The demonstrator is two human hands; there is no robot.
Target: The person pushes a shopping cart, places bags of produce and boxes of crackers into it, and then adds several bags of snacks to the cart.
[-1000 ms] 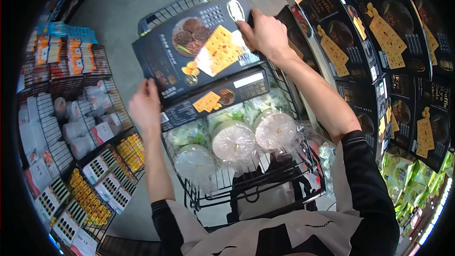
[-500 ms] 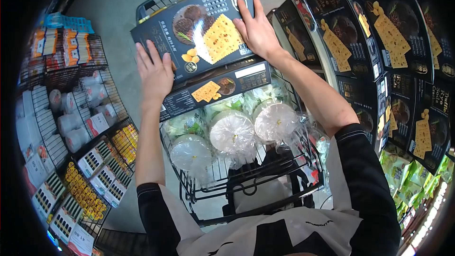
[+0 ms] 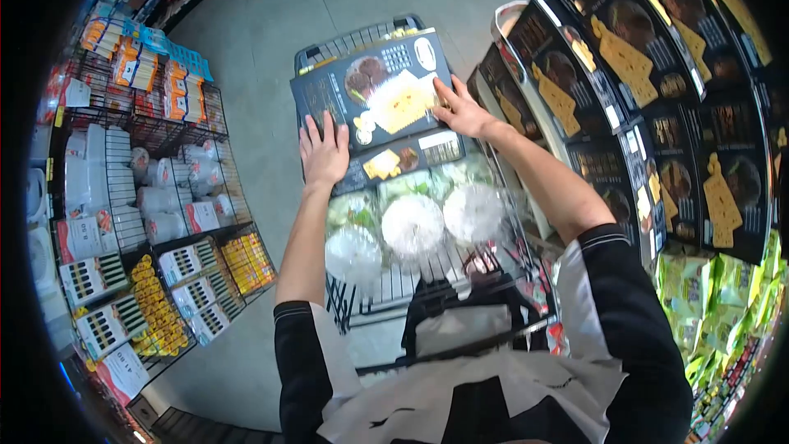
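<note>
A large dark cracker box with crackers and truffles pictured on it lies flat on top of a loaded black shopping cart. My left hand rests on the box's near left part, fingers spread. On the right edge lies my right hand, its fingers stretched over the printed crackers. A second dark cracker box shows its side under the near edge. Closer to me in the cart sit several plastic-wrapped round white items, with bagged leafy greens behind them.
Stacked dark cracker boxes stand close on the right, above green snack bags. A wire rack on the left holds white containers, battery packs and price cards. Grey floor stretches ahead of the cart.
The box and cart appear smaller, with the box lower in view. More floor and shelving show ahead. Both hands stay on the box; the right hand sits nearer its lower right edge.
</note>
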